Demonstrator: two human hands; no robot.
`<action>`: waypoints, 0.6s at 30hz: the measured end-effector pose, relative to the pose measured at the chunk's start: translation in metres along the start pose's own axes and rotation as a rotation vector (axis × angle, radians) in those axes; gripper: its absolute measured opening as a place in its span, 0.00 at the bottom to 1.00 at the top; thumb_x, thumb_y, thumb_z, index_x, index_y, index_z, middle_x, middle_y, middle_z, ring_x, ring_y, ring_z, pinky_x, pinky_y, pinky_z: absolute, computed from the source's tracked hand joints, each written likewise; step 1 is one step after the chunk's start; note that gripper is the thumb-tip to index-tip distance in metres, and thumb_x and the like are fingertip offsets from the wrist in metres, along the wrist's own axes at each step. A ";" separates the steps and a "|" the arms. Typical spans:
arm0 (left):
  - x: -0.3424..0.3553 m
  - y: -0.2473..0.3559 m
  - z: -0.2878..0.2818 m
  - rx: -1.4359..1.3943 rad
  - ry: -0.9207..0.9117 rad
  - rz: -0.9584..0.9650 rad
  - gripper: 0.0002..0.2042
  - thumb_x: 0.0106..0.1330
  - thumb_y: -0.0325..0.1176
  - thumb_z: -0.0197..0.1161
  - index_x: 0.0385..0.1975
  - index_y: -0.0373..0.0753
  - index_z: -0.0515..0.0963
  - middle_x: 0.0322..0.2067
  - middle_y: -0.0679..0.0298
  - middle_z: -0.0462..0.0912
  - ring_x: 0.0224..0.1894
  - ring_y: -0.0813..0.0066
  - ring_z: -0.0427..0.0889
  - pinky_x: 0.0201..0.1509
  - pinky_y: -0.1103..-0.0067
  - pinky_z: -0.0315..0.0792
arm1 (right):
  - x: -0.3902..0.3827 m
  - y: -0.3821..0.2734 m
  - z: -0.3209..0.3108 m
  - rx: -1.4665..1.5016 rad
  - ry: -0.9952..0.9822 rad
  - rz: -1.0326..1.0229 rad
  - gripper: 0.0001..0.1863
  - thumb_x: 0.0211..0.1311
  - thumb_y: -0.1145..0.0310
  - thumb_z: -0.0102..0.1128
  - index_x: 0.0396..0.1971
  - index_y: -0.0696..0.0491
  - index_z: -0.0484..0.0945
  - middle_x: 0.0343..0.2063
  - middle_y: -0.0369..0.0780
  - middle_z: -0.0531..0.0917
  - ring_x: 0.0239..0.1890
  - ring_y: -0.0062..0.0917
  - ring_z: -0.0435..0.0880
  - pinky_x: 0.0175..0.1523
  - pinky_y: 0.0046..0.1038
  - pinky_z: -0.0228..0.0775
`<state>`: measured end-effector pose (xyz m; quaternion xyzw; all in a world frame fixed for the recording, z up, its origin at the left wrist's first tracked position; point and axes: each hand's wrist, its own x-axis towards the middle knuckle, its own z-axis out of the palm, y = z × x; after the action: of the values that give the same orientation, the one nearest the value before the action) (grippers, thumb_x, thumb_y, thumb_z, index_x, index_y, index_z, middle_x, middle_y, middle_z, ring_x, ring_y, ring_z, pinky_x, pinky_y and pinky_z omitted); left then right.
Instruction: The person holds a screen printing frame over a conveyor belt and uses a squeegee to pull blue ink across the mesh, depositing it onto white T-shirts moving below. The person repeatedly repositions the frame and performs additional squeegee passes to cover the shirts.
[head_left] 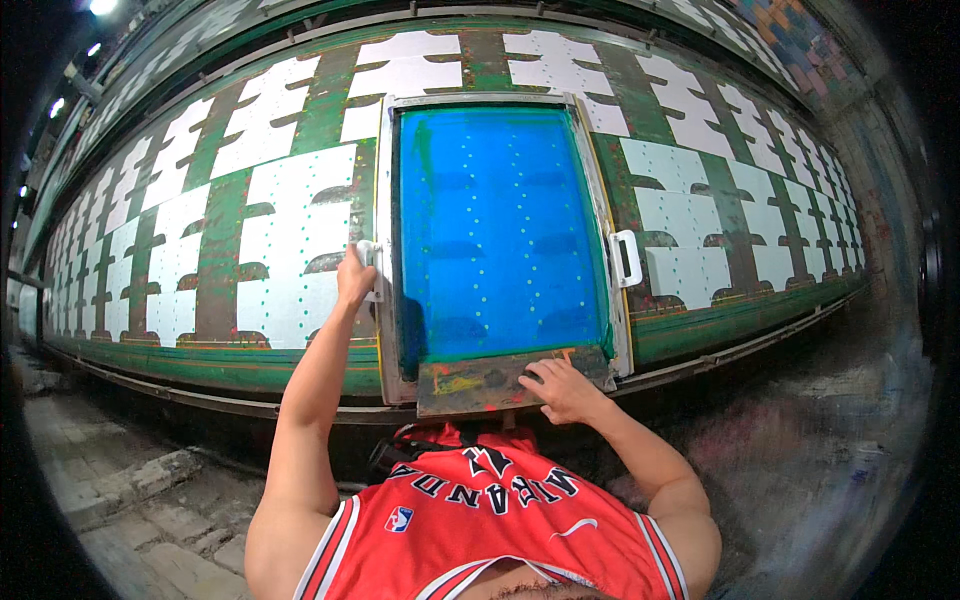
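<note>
Plainly, left grip point(356, 279) round white handle point(367, 250), right grip point(568, 392) clasping board point(470, 390), red jersey point(455, 535) — lettered.

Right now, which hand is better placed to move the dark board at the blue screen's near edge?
Probably the right hand: it is already on the dark board, while the left hand grips the left white handle.

smooth blue screen point(500, 220), dull metal frame point(389, 170), white plastic handles point(637, 262), scuffed matt board point(460, 390)

Head-worn fisheye — looks down past red jersey point(480, 512), close onto blue screen point(500, 225) and green table point(250, 364).
</note>
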<state>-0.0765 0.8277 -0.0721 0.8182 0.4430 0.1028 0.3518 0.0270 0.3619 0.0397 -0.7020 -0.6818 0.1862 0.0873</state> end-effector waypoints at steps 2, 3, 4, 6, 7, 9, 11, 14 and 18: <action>-0.001 0.005 -0.002 -0.050 -0.016 0.008 0.30 0.51 0.24 0.56 0.60 0.37 0.68 0.34 0.38 0.84 0.41 0.39 0.85 0.49 0.56 0.76 | 0.000 -0.009 0.004 -0.087 0.018 -0.008 0.30 0.46 0.68 0.69 0.54 0.56 0.75 0.51 0.48 0.78 0.56 0.42 0.78 0.60 0.42 0.70; -0.001 0.009 -0.001 -0.062 -0.033 0.006 0.30 0.51 0.23 0.56 0.61 0.38 0.67 0.35 0.38 0.84 0.42 0.39 0.85 0.50 0.56 0.76 | 0.001 -0.008 0.004 -0.131 -0.028 -0.004 0.29 0.47 0.70 0.66 0.53 0.56 0.75 0.49 0.47 0.79 0.55 0.41 0.79 0.58 0.41 0.71; 0.001 0.015 0.001 -0.072 -0.059 -0.016 0.31 0.51 0.23 0.56 0.62 0.39 0.66 0.36 0.38 0.84 0.43 0.39 0.85 0.51 0.57 0.75 | 0.002 -0.006 0.003 -0.120 0.056 0.018 0.27 0.47 0.71 0.65 0.52 0.56 0.75 0.48 0.47 0.79 0.53 0.40 0.79 0.57 0.40 0.72; 0.006 0.027 0.004 -0.095 -0.058 0.000 0.32 0.51 0.22 0.56 0.62 0.40 0.66 0.38 0.38 0.84 0.44 0.38 0.84 0.52 0.57 0.75 | 0.006 0.005 -0.005 -0.102 0.101 0.082 0.23 0.47 0.71 0.62 0.48 0.56 0.76 0.45 0.45 0.80 0.49 0.39 0.81 0.53 0.39 0.73; 0.009 0.034 0.007 -0.110 -0.032 0.041 0.32 0.51 0.21 0.56 0.62 0.41 0.66 0.39 0.38 0.84 0.45 0.38 0.83 0.52 0.57 0.75 | 0.010 0.011 -0.009 -0.101 0.250 0.089 0.19 0.46 0.71 0.61 0.42 0.55 0.78 0.39 0.44 0.82 0.44 0.38 0.83 0.47 0.38 0.75; 0.017 0.046 0.009 -0.110 -0.037 0.005 0.32 0.51 0.20 0.55 0.62 0.42 0.67 0.43 0.36 0.82 0.48 0.36 0.81 0.53 0.58 0.73 | 0.019 0.020 -0.018 -0.096 0.271 0.191 0.15 0.45 0.72 0.61 0.37 0.55 0.79 0.35 0.43 0.83 0.41 0.38 0.84 0.45 0.39 0.75; 0.020 0.053 0.013 -0.170 -0.045 0.034 0.31 0.52 0.20 0.55 0.61 0.41 0.67 0.42 0.36 0.82 0.48 0.37 0.81 0.53 0.58 0.73 | 0.027 0.025 -0.023 -0.110 0.346 0.268 0.09 0.45 0.72 0.61 0.31 0.54 0.79 0.32 0.42 0.85 0.39 0.38 0.85 0.45 0.39 0.76; 0.016 0.050 0.017 -0.234 -0.039 0.034 0.30 0.53 0.20 0.56 0.61 0.43 0.67 0.42 0.37 0.82 0.48 0.37 0.81 0.52 0.58 0.72 | 0.037 0.025 -0.025 -0.089 0.193 0.299 0.09 0.46 0.71 0.62 0.31 0.53 0.80 0.33 0.42 0.85 0.40 0.38 0.86 0.44 0.41 0.78; 0.011 0.039 0.027 -0.190 0.016 0.101 0.32 0.54 0.20 0.55 0.63 0.45 0.66 0.42 0.37 0.82 0.48 0.36 0.81 0.52 0.56 0.72 | 0.041 0.027 -0.029 -0.071 0.094 0.433 0.20 0.41 0.71 0.61 0.40 0.49 0.86 0.37 0.41 0.89 0.35 0.39 0.88 0.40 0.40 0.81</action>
<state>-0.0317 0.8090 -0.0670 0.8015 0.3922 0.1688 0.4187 0.0627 0.4045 0.0499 -0.8426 -0.5164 0.1434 0.0522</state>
